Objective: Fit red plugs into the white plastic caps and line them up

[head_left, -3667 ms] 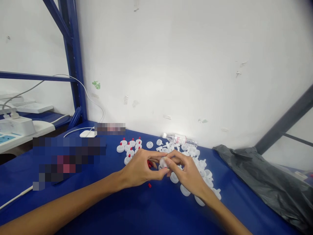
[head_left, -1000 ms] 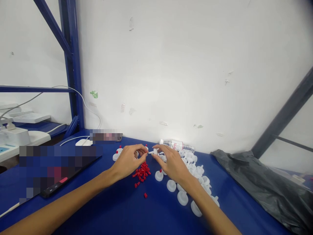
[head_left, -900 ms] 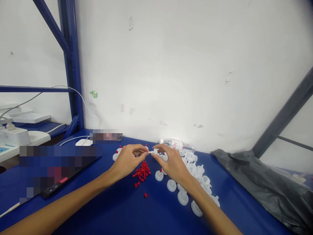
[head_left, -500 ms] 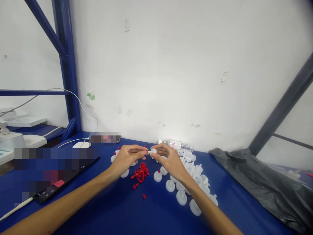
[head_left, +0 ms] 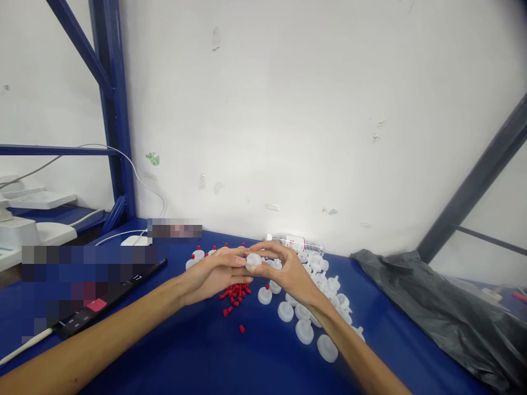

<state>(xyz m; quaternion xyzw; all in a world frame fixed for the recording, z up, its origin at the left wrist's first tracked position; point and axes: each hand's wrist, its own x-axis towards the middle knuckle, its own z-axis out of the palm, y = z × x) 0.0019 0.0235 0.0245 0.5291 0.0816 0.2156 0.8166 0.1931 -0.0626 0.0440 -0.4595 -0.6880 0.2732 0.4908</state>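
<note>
Between my hands, above the table, is a white plastic nozzle cap, its round base turned towards me. My right hand is closed on it, with the thumb below and the fingers over the top. From the other side my left hand meets the same cap, thumb and fingers at its left edge and the lower fingers stretched out beneath. The cap's spout is hidden. Below the left hand lies a pile of small red tips. Nearby stands a white nozzle cap with a red tip.
Many plain white nozzle caps lie heaped on the right. Red-tipped ones stand at the back left. A clear bottle lies by the wall. A dark plastic bag covers the right side; a black device is left.
The white nozzle cap has turned so that its base faces me. My left hand has shifted right and unfolded from a pinch at the spout end, now covering part of the red pile.
</note>
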